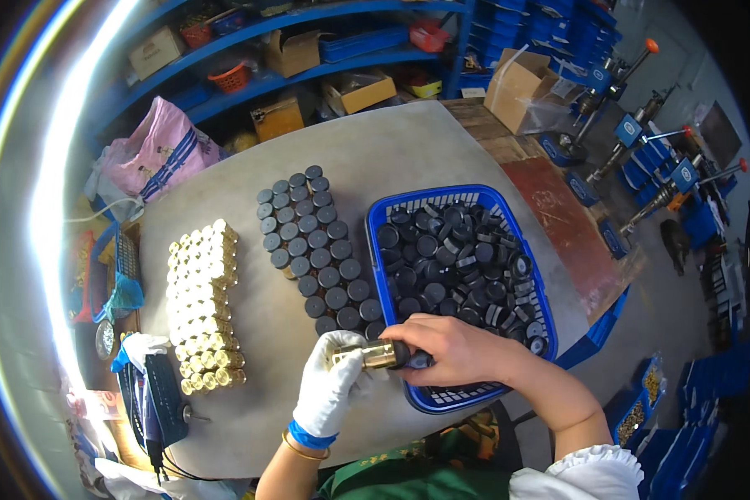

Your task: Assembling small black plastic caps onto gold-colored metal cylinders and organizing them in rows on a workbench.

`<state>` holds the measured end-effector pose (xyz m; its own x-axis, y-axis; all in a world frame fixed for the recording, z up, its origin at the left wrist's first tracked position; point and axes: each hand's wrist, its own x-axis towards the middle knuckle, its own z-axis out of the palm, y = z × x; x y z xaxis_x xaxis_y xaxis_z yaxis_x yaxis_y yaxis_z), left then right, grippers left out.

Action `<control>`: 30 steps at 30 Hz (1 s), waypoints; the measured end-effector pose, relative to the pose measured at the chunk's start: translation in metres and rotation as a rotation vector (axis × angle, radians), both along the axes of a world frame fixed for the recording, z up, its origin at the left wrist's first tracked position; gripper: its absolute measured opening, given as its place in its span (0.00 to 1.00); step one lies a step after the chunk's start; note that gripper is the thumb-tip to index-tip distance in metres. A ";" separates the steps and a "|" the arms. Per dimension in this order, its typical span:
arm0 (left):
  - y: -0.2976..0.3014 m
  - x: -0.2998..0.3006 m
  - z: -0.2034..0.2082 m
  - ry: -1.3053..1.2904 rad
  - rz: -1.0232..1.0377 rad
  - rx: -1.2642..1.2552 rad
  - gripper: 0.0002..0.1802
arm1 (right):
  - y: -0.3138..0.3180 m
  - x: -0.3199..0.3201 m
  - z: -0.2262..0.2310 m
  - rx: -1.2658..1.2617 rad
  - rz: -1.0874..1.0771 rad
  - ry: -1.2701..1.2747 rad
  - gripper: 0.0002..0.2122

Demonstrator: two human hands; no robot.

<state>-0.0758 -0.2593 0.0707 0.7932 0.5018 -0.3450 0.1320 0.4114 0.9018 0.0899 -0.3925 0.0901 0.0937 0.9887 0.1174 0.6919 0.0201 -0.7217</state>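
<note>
My left hand [323,392], in a white glove, grips a shiny brass cylinder [376,355] lying sideways in front of me. At its right end sits a black cap [402,353], and the bare fingers of my right hand [454,348] are closed around that cap. Just beyond my right hand is a blue plastic basket [376,250] heaped with loose black caps [467,267]. Rows of upright black-capped pieces [308,225] stand left of the basket. Further left, gold-coloured brass cylinders [204,292] are grouped in close rows, bright with glare.
Everything stands on a grey table [392,142]. A dark blue bin [152,392] with a cable is at its left edge, a pink sack [162,150] behind. Lever presses [625,133] and a cardboard box [521,87] stand at the right; blue shelves [367,58] line the back.
</note>
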 end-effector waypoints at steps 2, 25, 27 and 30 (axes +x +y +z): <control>0.001 -0.002 0.004 -0.027 -0.085 -0.080 0.14 | -0.009 0.000 0.004 0.003 -0.058 0.175 0.23; -0.015 -0.001 0.006 0.056 -0.164 -0.171 0.18 | -0.019 -0.001 -0.007 0.440 -0.025 0.058 0.13; -0.023 -0.003 0.011 -0.111 -0.158 0.040 0.19 | -0.026 0.006 -0.008 -0.100 -0.047 0.336 0.12; -0.023 0.000 0.011 -0.072 -0.188 0.045 0.21 | -0.028 0.005 -0.013 -0.095 -0.053 0.283 0.15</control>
